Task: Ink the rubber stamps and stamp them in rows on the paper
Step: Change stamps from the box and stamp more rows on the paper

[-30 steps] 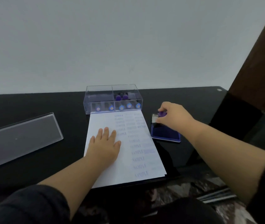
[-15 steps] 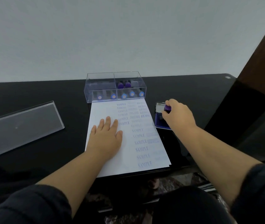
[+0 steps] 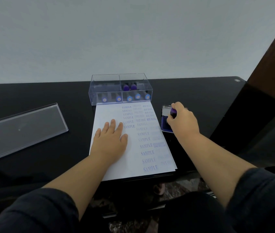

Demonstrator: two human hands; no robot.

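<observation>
Pressing one purple rubber stamp (image 3: 173, 112) onto the single blue ink pad (image 3: 164, 125), the right hand (image 3: 182, 121) is gripping it with curled fingers, right of the paper (image 3: 110, 113). The left hand (image 3: 110, 140) is lying flat, fingers straight, on the sheet. Seven stamps are showing in the clear box (image 3: 106, 84) at the far edge; one clear lid (image 3: 22, 130) is lying left.

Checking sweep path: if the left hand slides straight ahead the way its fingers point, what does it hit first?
Likely the clear stamp box at the far edge of the paper. The left hand lies flat, fingers pointing away, with only bare paper between. Exact heading is hard to judge.
</observation>
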